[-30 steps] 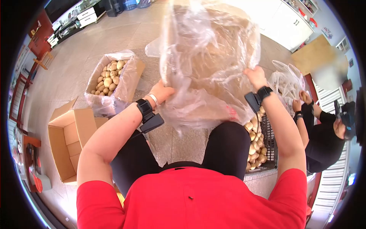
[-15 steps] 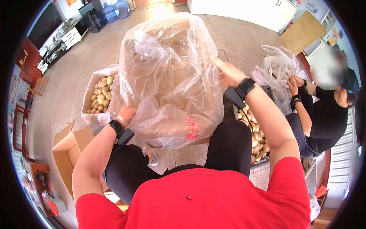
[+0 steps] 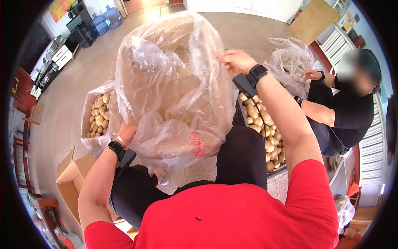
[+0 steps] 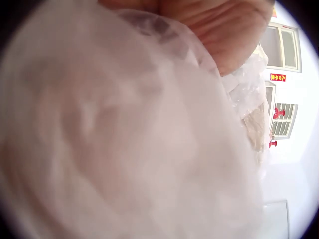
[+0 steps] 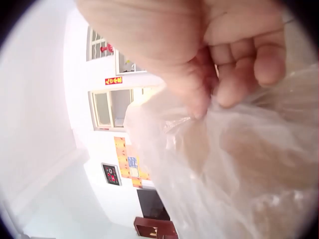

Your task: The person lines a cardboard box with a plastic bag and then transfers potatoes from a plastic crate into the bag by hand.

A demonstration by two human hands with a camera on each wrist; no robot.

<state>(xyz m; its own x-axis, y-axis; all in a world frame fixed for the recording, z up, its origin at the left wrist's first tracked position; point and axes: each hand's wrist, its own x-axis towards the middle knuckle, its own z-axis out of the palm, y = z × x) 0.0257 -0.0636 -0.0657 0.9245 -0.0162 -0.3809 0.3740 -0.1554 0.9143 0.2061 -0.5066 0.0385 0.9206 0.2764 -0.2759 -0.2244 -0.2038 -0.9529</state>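
Observation:
A large clear plastic bag point(image 3: 166, 87) with red print lies spread over brown cardboard in front of the knees, its folds loose and crinkled. At the bag's near left side, my left hand point(image 3: 127, 133) grips the plastic. The left wrist view is mostly filled by blurred plastic, with the palm point(image 4: 224, 35) above it; the fingertips are hidden there. My right hand point(image 3: 238, 61) pinches the bag's right edge. Thumb and fingertips point(image 5: 232, 92) meet on the film in the right wrist view, where the plastic hangs below them.
To the left stand a plastic-lined box point(image 3: 87, 112) of potatoes and an open cardboard carton point(image 3: 74, 178). A black crate point(image 3: 239, 118) of potatoes is beside the right knee. Another person point(image 3: 352, 112) sits at right near a clear bag point(image 3: 290, 62). Water jugs point(image 3: 112, 17) stand far back.
The bag has come down from a raised position and shifted left over the cardboard. Both hands moved left with it; the right hand now pinches the edge after lying more extended half a second ago.

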